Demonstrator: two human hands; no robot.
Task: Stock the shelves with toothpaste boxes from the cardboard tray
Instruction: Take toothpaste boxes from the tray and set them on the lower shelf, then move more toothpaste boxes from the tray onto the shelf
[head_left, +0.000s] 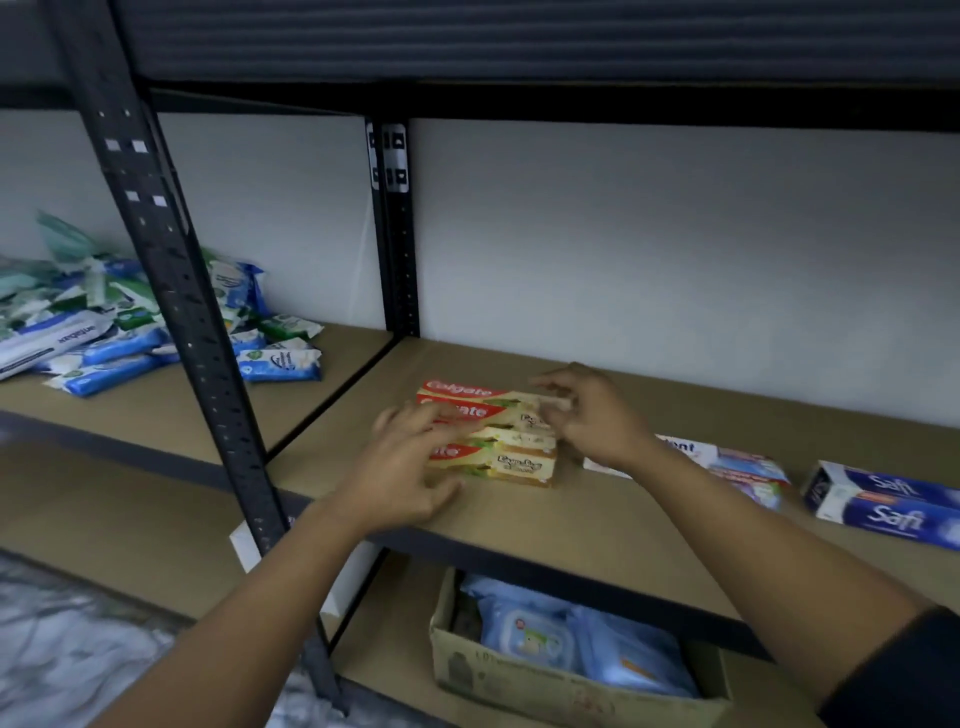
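Observation:
Several red and yellow Colgate toothpaste boxes (498, 441) lie side by side on the brown shelf board (597, 525). My left hand (410, 467) rests on their left ends with fingers spread. At their right ends is my right hand (592, 415), fingertips pinched against the rearmost box. Both hands are blurred. To the right lie a white and blue toothpaste box (727, 462) and two blue Safi boxes (883, 499). No cardboard tray of toothpaste shows.
A black upright post (171, 291) stands at the left, another at the shelf's back (397, 228). Blue and green wipe packs (130, 322) pile on the left shelf. Below, a cardboard box (519, 675) holds pale blue packs. A dark shelf runs overhead.

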